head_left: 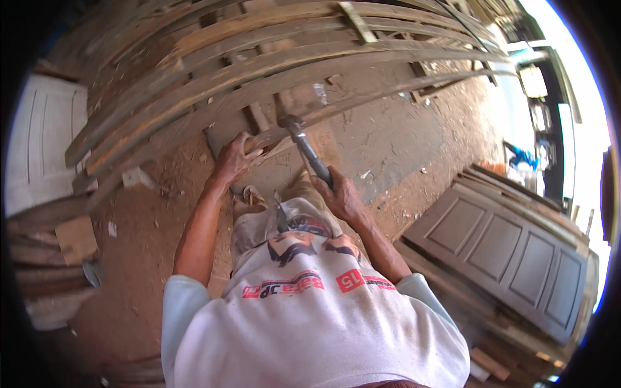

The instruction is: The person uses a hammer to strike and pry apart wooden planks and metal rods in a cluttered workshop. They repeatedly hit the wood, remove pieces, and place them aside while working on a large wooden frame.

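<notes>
My right hand (341, 196) is wrapped round the dark grip of a hammer (309, 152). The hammer's metal head lies against a long wooden board (362, 97), near the board's close end. Just left of the head, my left hand (234, 160) grips that end, thumb and fingers around the wood. From there the board runs away to the upper right, beside other long boards. Whether a nail sits under the hammer head, I cannot tell. A grey, pointed thing (281, 216) shows at my waist.
Several long timbers (259, 74) lie side by side ahead, with a short crosspiece (357, 22) over them. A brown panelled door (501, 249) rests on stacked wood at right. A pale panelled door (45, 139) and wood offcuts (76, 239) are at left. Shavings litter the dirt floor.
</notes>
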`<control>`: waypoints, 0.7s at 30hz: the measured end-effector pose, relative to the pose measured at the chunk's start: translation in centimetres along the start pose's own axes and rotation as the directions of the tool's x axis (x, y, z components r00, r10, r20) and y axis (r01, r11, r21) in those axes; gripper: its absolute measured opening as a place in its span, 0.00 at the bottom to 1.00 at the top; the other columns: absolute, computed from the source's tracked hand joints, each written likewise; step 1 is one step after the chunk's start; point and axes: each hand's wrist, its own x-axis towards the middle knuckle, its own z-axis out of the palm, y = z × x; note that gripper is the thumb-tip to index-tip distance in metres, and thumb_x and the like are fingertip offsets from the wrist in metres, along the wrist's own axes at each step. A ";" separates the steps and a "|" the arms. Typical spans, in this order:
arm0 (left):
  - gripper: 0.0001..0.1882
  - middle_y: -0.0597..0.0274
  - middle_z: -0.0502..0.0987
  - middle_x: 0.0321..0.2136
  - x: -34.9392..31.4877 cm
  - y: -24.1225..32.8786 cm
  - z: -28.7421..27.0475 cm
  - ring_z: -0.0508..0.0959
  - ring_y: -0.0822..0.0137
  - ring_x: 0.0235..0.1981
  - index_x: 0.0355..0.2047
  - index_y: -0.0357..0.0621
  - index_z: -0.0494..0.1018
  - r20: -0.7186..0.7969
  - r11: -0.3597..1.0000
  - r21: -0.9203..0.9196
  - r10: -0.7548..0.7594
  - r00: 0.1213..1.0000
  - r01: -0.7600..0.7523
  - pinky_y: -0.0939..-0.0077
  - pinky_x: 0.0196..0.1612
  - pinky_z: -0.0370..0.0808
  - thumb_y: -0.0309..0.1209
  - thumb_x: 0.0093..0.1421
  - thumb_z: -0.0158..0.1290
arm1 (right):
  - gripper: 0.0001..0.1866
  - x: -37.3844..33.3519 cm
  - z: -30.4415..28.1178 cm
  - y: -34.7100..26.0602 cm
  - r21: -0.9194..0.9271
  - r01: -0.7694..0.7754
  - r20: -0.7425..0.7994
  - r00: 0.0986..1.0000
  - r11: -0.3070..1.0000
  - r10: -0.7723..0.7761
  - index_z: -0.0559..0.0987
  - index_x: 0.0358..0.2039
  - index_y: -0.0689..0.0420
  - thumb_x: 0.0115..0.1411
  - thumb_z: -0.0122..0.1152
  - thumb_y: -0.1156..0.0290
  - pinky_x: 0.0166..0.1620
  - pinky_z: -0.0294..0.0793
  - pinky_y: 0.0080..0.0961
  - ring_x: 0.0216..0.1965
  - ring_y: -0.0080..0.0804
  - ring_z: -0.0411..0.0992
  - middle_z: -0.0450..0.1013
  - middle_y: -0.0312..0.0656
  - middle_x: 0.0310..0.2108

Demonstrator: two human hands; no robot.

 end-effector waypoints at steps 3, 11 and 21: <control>0.30 0.33 0.80 0.43 0.3 1.1 -0.1 0.80 0.35 0.47 0.54 0.33 0.70 0.049 0.998 0.053 0.018 0.999 -0.020 0.50 0.47 0.78 0.43 0.61 0.65 | 0.24 -0.6 -1.1 1.2 0.062 -0.022 -0.029 0.999 0.998 0.024 0.76 0.41 0.64 0.69 0.59 0.50 0.39 0.72 0.51 0.35 0.66 0.76 0.76 0.65 0.30; 0.49 0.44 0.82 0.43 3.8 2.0 -2.5 0.83 0.51 0.41 0.60 0.29 0.69 0.529 0.983 0.144 -0.177 0.830 0.118 0.58 0.44 0.80 0.60 0.53 0.65 | 0.28 -3.7 3.0 6.2 0.221 -0.035 -0.155 0.985 0.975 0.070 0.77 0.40 0.66 0.67 0.61 0.46 0.36 0.70 0.46 0.30 0.51 0.74 0.74 0.58 0.27; 0.37 0.40 0.78 0.43 0.5 0.8 0.6 0.81 0.44 0.43 0.59 0.35 0.65 0.250 0.924 0.359 0.038 0.968 -0.129 0.52 0.45 0.79 0.39 0.55 0.67 | 0.30 -5.3 4.6 7.4 0.365 -0.085 -0.199 0.966 0.927 0.167 0.75 0.34 0.64 0.65 0.62 0.44 0.32 0.64 0.42 0.26 0.38 0.64 0.66 0.50 0.22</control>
